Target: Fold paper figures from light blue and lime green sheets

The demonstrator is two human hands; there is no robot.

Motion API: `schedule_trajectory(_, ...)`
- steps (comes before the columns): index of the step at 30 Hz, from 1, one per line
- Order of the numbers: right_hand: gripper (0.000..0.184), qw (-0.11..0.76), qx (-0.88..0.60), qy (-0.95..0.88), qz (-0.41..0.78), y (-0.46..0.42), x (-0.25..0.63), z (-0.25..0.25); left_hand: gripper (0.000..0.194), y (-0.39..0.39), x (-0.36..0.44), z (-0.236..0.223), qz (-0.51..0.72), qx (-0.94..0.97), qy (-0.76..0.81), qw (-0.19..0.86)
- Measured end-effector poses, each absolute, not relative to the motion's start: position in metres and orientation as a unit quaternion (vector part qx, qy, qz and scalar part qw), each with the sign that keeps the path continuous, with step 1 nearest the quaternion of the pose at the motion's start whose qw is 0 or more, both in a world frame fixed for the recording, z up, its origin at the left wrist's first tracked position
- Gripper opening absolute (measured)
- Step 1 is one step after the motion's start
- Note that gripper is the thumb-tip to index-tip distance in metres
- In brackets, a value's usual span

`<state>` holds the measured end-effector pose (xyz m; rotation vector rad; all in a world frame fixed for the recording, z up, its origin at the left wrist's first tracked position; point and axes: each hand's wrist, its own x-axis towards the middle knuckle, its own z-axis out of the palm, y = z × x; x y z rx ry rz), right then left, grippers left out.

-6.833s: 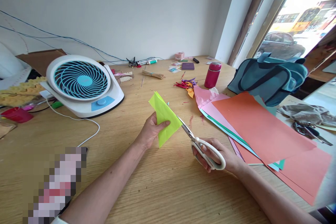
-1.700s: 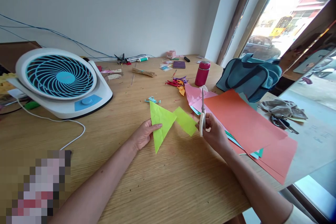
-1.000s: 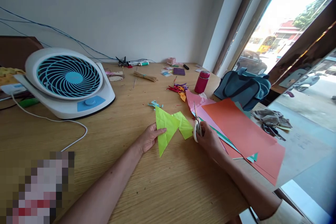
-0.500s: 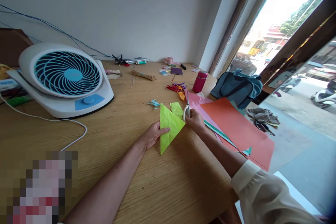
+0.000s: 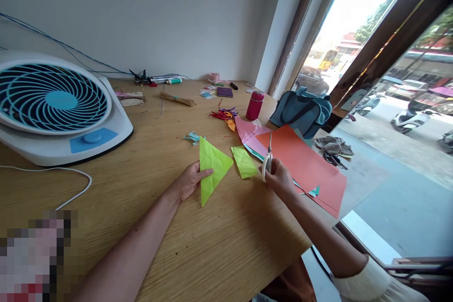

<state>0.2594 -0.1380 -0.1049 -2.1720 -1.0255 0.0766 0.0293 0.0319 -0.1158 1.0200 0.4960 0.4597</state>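
Observation:
My left hand [image 5: 187, 181] pinches the left edge of a folded lime-green paper triangle [image 5: 211, 167] lying on the wooden table [image 5: 219, 240]. A smaller cut-off piece of the same green paper [image 5: 244, 161] lies flat just to its right, apart from it. My right hand [image 5: 279, 180] is closed around the white handles of a pair of scissors [image 5: 268, 160], blades pointing away from me over the edge of the coloured sheets. The scissors touch no paper that I can see.
A stack of orange, pink and teal sheets [image 5: 300, 160] lies at the right near the table edge. A white and blue fan [image 5: 60, 108] stands at the left with its cord [image 5: 63, 184]. Farther back are a red bottle [image 5: 255, 104], paper scraps [image 5: 222, 115], a blue bag [image 5: 302, 111] and sticks [image 5: 177, 99].
The right hand with the scissors has drawn back to the right, leaving the small green piece lying flat on the table. My left hand keeps its hold on the triangle. The view has shifted right.

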Motion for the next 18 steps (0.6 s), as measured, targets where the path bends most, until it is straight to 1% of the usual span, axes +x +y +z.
schedule_trajectory(5, 0.022, 0.279, -0.837, -0.47, 0.007, -0.15, 0.241, -0.106, 0.044, 0.031, 0.03, -0.113, 0.214, 0.478, 0.24, 0.817)
schedule_trajectory(11, 0.024, 0.173, -0.803, -0.57, -0.012, -0.119, 0.239, -0.107, 0.04, 0.032, 0.028, -0.112, 0.213, 0.461, 0.244, 0.826)
schedule_trajectory(14, 0.023, 0.146, -0.808, -0.569, -0.036, -0.095, 0.249, -0.105, 0.041, 0.032, 0.028, -0.111, 0.213, 0.457, 0.244, 0.828)
schedule_trajectory(18, 0.024, 0.14, -0.822, -0.548, -0.06, -0.079, 0.257, -0.103, 0.041, 0.032, 0.029, -0.11, 0.214, 0.452, 0.245, 0.831)
